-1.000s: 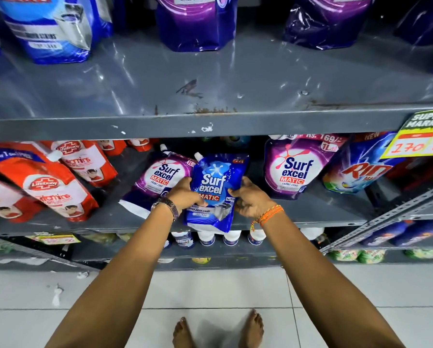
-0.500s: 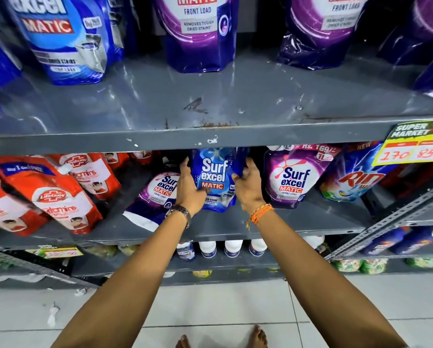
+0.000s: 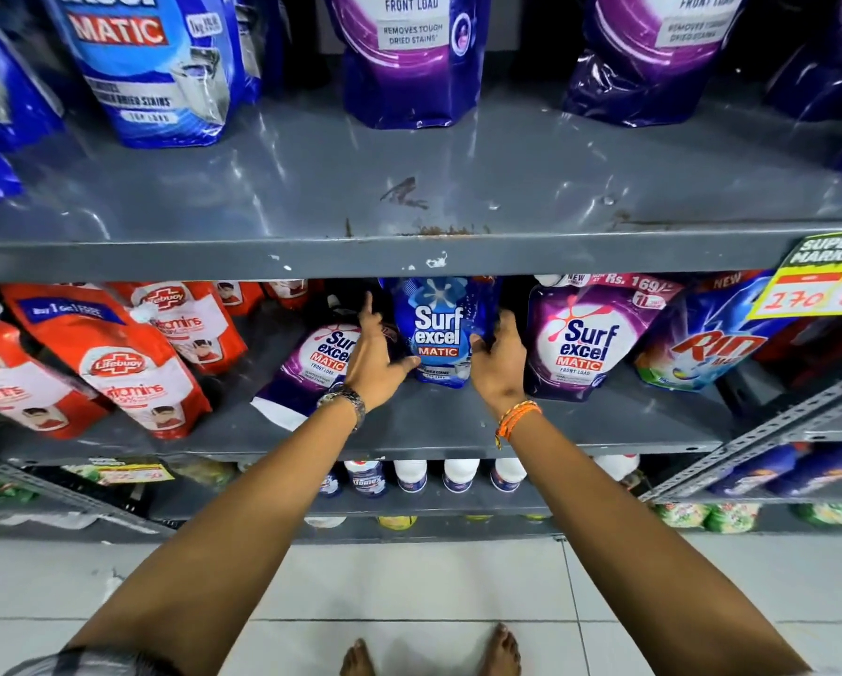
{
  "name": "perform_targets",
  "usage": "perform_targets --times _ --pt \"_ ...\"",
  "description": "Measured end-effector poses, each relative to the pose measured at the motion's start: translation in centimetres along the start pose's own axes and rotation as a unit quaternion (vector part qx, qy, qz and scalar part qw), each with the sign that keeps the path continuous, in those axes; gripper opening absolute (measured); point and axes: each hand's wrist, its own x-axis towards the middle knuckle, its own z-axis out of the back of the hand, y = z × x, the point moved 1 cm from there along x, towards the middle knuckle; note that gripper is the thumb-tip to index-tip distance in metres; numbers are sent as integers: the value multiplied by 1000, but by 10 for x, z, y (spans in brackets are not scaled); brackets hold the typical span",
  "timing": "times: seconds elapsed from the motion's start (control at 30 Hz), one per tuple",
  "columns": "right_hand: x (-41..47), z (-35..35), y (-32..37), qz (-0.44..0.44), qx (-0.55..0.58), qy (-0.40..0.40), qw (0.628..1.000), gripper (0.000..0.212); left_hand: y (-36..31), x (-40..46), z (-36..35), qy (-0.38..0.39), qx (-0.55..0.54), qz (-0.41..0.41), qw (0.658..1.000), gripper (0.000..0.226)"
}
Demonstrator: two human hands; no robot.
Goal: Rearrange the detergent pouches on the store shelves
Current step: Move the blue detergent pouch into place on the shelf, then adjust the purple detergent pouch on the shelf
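Blue Surf Excel Matic pouch (image 3: 439,329) stands upright on the middle shelf (image 3: 433,426), well back under the lip of the top shelf (image 3: 409,258). Head view, the only one.

Left hand (image 3: 375,356): thumb against the pouch's lower left corner, forefinger pointing up along its left edge, palm loose. Right hand (image 3: 499,356): fingers curled round the pouch's right side. Both hands on the one pouch, gripping it between them. Watch (image 3: 348,400) on left wrist; orange thread band (image 3: 516,419) on right.

Middle shelf count, detergent: 1 blue pouch in hand; 2 purple Surf Excel pouches, one leaning pouch (image 3: 319,368) just left behind the left hand, one upright pouch (image 3: 584,339) just right; 1 Rin pouch (image 3: 706,341) further right. Red Lifebuoy pouches (image 3: 116,363) at left, at least 4, leaning.

Top shelf: blue Matic pouch (image 3: 160,65) at left, 2 purple front-load pouches (image 3: 411,56) centre and right; more cut off at the edges.

Yellow price tag (image 3: 824,280) on the shelf lip, right. White-capped bottles (image 3: 458,475) below, about 5. Two bare feet (image 3: 504,651) on the tiled floor
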Motion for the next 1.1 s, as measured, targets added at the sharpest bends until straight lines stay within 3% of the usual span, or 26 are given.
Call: perform_targets --times 0.13,0.27,0.4,0.57,0.73,0.83,0.93,1.03,1.1 --pt "-30 -8 -2 -38 83 -19 996 54 26 6 55 -57 117 42 991 101" --pt "-73 -36 3 -100 152 -62 981 52 57 13 99 -15 167 159 973 72" --pt "-78 -80 3 -204 159 26 966 33 88 18 112 15 115 212 970 61" --pt "-49 -135 6 -354 203 103 907 12 153 51 110 31 30 244 969 50" --pt "-42 -153 16 -369 162 78 912 17 164 41 113 68 -76 298 949 44" --pt "-46 -150 21 -392 149 144 896 16 198 43 109 54 -101 295 949 65" --pt "-54 -146 28 -375 176 177 893 24 191 19 115 36 -147 289 945 89" --pt "-65 -142 36 -330 164 156 916 36 155 -19 127 15 -212 287 934 57" --pt "-71 -140 40 -300 154 135 932 41 145 -35 131 -3 -254 268 929 53"
